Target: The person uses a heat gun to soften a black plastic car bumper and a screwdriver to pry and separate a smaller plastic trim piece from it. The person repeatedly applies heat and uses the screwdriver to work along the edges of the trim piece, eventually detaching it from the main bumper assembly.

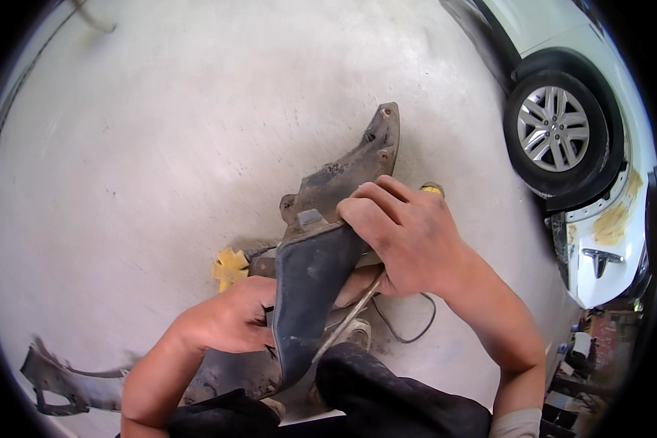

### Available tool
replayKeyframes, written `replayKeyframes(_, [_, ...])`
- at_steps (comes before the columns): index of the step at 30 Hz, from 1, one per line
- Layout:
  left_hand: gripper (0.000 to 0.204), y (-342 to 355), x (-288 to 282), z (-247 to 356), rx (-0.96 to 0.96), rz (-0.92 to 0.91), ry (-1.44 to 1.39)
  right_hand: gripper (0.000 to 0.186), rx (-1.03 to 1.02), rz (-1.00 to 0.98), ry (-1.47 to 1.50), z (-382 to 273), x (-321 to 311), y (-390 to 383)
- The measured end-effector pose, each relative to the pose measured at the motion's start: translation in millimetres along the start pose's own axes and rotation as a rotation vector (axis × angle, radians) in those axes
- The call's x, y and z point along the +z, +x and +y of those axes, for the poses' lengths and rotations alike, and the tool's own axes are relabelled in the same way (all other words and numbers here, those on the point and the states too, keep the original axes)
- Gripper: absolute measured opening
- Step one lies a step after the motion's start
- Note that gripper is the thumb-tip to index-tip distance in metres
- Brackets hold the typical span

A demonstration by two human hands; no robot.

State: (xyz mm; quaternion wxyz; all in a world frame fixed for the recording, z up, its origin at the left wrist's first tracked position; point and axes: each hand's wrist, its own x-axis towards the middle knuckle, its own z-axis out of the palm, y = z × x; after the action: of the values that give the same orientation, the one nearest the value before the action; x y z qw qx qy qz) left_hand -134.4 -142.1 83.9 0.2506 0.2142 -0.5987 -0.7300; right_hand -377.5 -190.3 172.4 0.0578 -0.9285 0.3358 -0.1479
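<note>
A dark, dusty plastic car panel (310, 292), long and curved with bolt holes toward its far end, stands tilted in front of me. My left hand (244, 314) grips it from the left, fingers bent round its edge and partly hidden behind it. My right hand (409, 233) is closed over the panel's upper right edge, fingers curled. A thin pale rod (350, 321) runs down and left from under the right hand; whether that hand holds it too, I cannot tell. The near end of the panel rests about my knees.
A yellow cross-shaped piece (230, 269) and a yellow-ended object (432, 188) lie beside the panel. A dark cable (416, 338) loops on the pale floor (160, 109). Another dark trim part (80, 383) is at lower left. A white car with its wheel (555, 128) stands right.
</note>
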Motion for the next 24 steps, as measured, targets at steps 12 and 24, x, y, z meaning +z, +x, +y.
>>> replayKeyframes(12, [0.06,-17,14,-3,-0.075,0.162,-0.363,0.051,0.03,0.046,0.007,3,-2,9])
replayKeyframes(24, [0.049,-30,22,-11,-0.089,0.252,-0.32,0.051,0.054,-0.022,0.02,-8,-13,10])
